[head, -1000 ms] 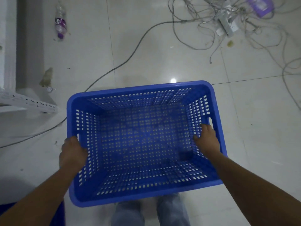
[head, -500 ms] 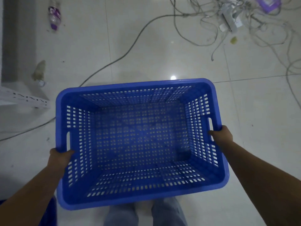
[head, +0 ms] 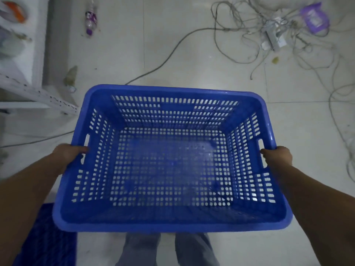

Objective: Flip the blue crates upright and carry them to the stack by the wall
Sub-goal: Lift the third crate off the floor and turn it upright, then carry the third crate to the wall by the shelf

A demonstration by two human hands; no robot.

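Observation:
A blue perforated plastic crate [head: 172,221] faces open side up in front of me, held above the pale tiled floor. My left hand [head: 67,156] grips the crate's left side at the handle slot. On the opposite side my right hand [head: 278,156] grips the right rim by the other handle slot. The crate is empty. Part of a second blue crate [head: 46,237] lies on the floor at the lower left, under my left forearm. My legs show below the held crate.
A tangle of grey cables and a power strip [head: 272,37] covers the floor at the upper right, beside a purple packet [head: 315,17]. One cable [head: 165,60] runs across the floor towards the left. A plastic bottle [head: 90,18] lies at the top. A white shelf unit [head: 28,91] stands at the left.
My right hand has moved from inside the crate to its outer right rim, and my left hand to the handle slot. The crate has risen closer to the camera.

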